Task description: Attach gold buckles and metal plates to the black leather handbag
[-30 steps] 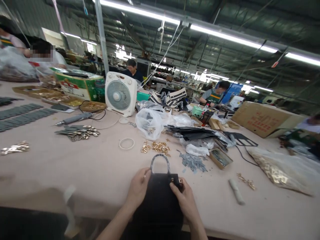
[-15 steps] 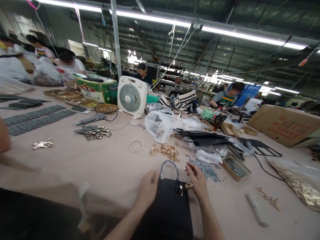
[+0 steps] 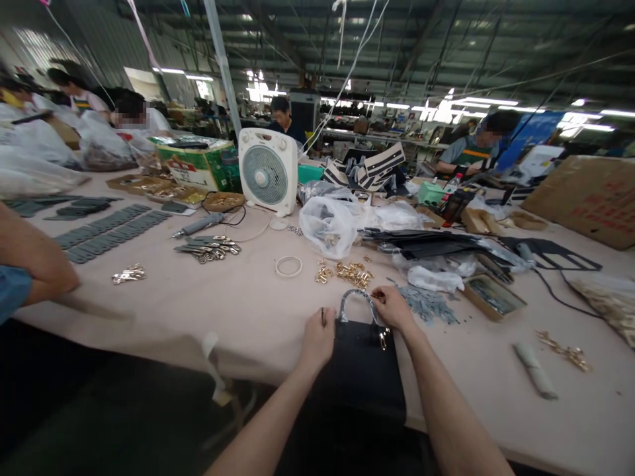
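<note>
A small black handbag (image 3: 367, 363) lies at the near edge of the pale table (image 3: 198, 304), its wrapped loop handle (image 3: 353, 299) pointing away from me. My left hand (image 3: 317, 338) is closed on the bag's upper left corner, with a thin dark tool between its fingers. My right hand (image 3: 393, 308) pinches the right side of the handle. A gold clasp (image 3: 383, 338) shows on the bag just below that hand. A pile of gold metal fittings (image 3: 347, 272) lies just beyond the handle.
Behind the bag are a white tape ring (image 3: 288, 266), a clear plastic bag (image 3: 328, 228), grey cut pieces (image 3: 429, 305) and a white box fan (image 3: 268, 173). Another person's arm (image 3: 30, 254) rests at the left edge. A cardboard box (image 3: 590, 198) stands at the right. Several co-workers sit beyond.
My right hand left the clasp and moved up to the handle's right side. The camera view tilted down and shifted left, bringing another person's arm into view.
</note>
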Demonstrator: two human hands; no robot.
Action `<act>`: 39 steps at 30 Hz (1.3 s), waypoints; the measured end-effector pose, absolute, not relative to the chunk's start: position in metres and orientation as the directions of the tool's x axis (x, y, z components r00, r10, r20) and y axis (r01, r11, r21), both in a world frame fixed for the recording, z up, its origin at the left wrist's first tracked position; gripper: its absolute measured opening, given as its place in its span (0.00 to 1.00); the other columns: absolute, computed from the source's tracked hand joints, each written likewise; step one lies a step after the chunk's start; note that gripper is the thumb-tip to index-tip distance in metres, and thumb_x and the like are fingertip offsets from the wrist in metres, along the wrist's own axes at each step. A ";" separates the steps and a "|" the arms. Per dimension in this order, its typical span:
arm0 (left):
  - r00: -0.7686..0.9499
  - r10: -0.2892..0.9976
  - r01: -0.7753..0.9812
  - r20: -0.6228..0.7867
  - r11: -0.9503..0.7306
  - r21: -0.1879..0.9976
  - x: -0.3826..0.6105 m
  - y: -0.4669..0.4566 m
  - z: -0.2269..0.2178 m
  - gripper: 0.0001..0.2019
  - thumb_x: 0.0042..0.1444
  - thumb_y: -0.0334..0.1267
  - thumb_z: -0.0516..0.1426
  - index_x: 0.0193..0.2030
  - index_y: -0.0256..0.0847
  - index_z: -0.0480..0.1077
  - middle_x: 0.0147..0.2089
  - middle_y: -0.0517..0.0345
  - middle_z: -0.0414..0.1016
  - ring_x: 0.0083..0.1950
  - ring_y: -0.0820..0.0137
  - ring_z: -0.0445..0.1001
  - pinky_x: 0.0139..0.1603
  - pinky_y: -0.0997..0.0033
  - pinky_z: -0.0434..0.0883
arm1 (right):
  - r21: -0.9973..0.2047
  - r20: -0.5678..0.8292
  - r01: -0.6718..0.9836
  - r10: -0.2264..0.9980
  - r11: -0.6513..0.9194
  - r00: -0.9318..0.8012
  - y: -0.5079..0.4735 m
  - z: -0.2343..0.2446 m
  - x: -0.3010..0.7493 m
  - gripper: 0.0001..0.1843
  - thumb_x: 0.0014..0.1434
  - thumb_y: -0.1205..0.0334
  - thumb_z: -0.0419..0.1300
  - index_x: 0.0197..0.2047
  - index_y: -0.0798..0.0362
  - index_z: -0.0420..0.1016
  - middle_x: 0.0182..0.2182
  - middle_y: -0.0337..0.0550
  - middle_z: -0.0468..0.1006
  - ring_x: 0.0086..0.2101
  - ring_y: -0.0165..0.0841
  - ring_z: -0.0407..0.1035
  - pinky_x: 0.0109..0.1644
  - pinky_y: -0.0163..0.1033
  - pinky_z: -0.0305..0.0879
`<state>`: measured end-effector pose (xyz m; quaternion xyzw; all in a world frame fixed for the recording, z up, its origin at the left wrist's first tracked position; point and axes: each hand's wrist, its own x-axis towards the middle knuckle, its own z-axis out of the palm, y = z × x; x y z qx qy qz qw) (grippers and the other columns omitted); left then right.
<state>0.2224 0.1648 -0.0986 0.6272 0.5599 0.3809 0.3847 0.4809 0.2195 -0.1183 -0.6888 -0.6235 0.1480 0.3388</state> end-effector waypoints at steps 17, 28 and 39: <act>0.172 0.967 0.436 0.191 -0.248 0.865 0.229 0.146 -0.104 0.16 0.76 0.46 0.46 0.50 0.46 0.73 0.48 0.54 0.79 0.50 0.62 0.77 0.52 0.66 0.68 | -0.631 0.316 0.740 0.948 0.234 -0.031 0.247 -0.104 0.473 0.19 0.64 0.49 0.61 0.51 0.49 0.83 0.50 0.50 0.83 0.49 0.44 0.77 0.53 0.49 0.76; 0.205 0.961 0.496 0.185 -0.265 0.827 0.229 0.144 -0.095 0.17 0.76 0.42 0.44 0.42 0.47 0.72 0.43 0.58 0.77 0.44 0.66 0.76 0.44 0.69 0.65 | -0.441 0.293 0.778 0.891 0.449 -0.348 0.278 -0.120 0.443 0.31 0.63 0.60 0.62 0.69 0.47 0.72 0.70 0.51 0.69 0.70 0.48 0.59 0.75 0.62 0.52; 0.265 0.946 0.522 0.187 -0.304 0.797 0.232 0.145 -0.101 0.18 0.77 0.42 0.43 0.41 0.47 0.71 0.42 0.61 0.77 0.44 0.68 0.76 0.44 0.69 0.63 | -0.426 0.316 0.712 0.829 0.559 -0.462 0.236 -0.108 0.439 0.17 0.73 0.63 0.54 0.55 0.40 0.83 0.55 0.42 0.84 0.67 0.45 0.65 0.72 0.64 0.57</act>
